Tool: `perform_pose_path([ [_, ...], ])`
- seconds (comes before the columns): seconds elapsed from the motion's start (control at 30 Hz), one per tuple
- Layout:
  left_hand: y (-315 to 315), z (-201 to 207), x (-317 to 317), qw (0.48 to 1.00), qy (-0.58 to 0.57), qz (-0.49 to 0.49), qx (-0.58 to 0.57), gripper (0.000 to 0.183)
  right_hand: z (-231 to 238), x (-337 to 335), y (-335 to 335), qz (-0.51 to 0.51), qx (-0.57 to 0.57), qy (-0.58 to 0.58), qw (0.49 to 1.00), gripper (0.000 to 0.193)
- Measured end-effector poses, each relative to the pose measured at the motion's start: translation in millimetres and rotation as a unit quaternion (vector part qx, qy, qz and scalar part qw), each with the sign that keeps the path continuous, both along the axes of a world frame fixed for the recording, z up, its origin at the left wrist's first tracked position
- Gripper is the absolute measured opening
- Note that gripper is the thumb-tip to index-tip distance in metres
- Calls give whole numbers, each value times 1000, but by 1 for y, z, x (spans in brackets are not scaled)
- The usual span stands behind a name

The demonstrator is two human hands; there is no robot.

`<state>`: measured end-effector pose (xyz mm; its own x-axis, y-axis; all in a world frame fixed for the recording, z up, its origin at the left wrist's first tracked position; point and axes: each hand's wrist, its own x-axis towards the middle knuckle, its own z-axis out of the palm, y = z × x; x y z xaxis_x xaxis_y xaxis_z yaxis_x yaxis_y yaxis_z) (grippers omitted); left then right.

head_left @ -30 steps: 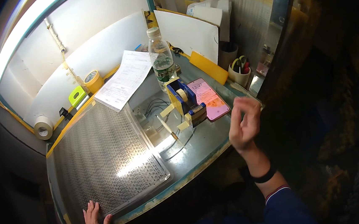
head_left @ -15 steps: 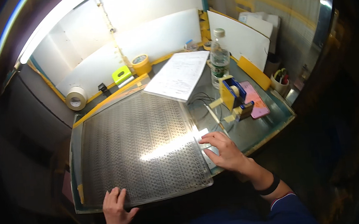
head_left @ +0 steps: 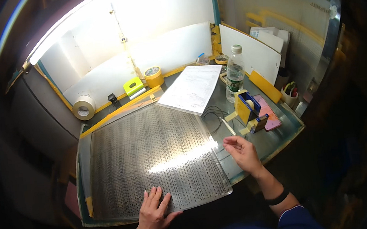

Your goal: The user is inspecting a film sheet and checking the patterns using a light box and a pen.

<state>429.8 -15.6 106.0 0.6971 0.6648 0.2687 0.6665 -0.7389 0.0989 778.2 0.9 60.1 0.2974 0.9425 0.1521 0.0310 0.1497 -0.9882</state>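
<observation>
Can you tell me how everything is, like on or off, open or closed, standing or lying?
Lamp: on
Phone: screen lit, lying face up
Bottle: capped, upright
Patterned sheet: lying flat
Papers: lying partly over the patterned sheet
Tape dispenser: upright, tape loaded
Cup: upright
Left hand: open, resting on the patterned sheet
Right hand: curled; can't tell if it's holding anything

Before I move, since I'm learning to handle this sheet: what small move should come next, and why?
Probably ease the right hand slightly left, onto the right edge of the sheet. The left hand lies over the near edge, while the right fingertips are just outside the right edge, seemingly pinched; whether they hold anything is unclear.
</observation>
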Motion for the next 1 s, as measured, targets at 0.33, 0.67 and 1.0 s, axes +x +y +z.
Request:
perform_pose_path([
  [0.33,-2,-9,-8,997,-69,34,-26,52,67,-10,-12,155,-230,187,942,67],
  [0.67,-11,-12,-1,996,-65,42,32,75,50,-54,-5,185,-94,46,977,74],
  [1.0,-20,-23,-10,989,-134,34,52,46,70,-101,-24,296,58,-173,938,76],
])
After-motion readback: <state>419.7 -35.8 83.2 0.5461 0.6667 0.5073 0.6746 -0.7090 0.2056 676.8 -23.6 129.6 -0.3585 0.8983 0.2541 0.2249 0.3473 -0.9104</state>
